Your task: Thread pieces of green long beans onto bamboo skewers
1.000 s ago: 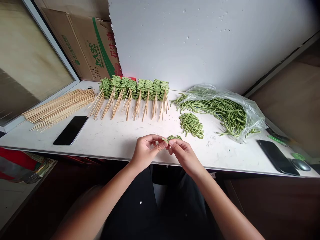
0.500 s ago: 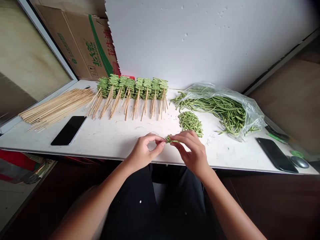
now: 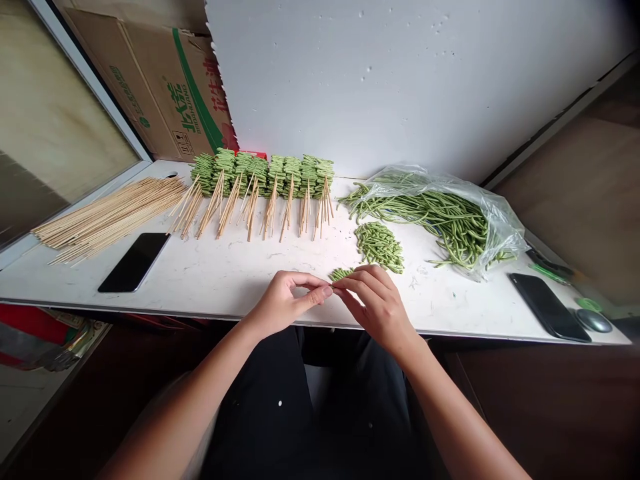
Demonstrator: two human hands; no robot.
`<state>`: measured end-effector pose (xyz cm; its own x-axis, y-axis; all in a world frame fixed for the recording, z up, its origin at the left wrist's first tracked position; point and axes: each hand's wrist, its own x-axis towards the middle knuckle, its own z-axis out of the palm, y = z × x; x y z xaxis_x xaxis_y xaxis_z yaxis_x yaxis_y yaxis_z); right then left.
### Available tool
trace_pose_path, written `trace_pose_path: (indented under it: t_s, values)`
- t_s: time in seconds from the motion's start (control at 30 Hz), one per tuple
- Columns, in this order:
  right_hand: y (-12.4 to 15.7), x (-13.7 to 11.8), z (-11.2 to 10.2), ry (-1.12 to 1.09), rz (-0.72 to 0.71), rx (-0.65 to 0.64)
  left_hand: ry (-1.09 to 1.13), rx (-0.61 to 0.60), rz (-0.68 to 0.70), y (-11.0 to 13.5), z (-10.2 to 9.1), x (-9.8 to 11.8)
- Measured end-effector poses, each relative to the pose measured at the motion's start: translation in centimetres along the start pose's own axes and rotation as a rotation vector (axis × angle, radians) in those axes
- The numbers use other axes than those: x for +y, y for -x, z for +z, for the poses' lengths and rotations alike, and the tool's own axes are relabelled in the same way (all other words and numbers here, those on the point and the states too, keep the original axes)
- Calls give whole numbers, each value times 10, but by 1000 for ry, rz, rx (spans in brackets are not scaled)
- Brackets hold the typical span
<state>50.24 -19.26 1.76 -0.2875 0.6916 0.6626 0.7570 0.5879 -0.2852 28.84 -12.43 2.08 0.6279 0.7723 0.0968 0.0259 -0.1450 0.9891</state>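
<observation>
While I watch through the head camera, the left hand (image 3: pixel 287 300) and the right hand (image 3: pixel 377 303) meet over the near edge of the worktop (image 3: pixel 225 277), fingertips drawn in at one spot. Whether either is clamped on something or merely poised, I cannot tell; the fingers cover it.

Just beyond the right fingers I get a small cluster of cut bean pieces (image 3: pixel 341 273) lying on the worktop, its right end tucked behind the hand. A larger heap of cut beans (image 3: pixel 380 247) sits behind that.

Over to the containers: a clear plastic bag (image 3: pixel 505 213) drapes the back and right of a mass of long green beans (image 3: pixel 450 213), and they're spilling out at its left and front. Under the crumpled film at the back, I only make them out dimly. The cardboard box (image 3: pixel 150 87) stands at the back left, partly behind the white panel (image 3: pixel 375 73); what's inside is hidden from me.

In front of the box and panel runs a row of skewered beans (image 3: pixel 263 175), stacked in bundles, bare stick ends pointing my way. Loose skewers (image 3: pixel 110 217) lie at the left. A red thing (image 3: pixel 257 155) peeks out behind the bundles, mostly covered. Down at lower left, red and shiny packaging (image 3: pixel 45 333) is cut off by the frame, too blurred to name.
</observation>
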Motion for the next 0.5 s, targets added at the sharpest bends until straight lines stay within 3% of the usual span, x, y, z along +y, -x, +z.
trace_pose_path:
  t_s: [0.5]
  values:
    - [-1, -20, 19, -982, 654, 12, 312, -131, -4, -1, 1, -11]
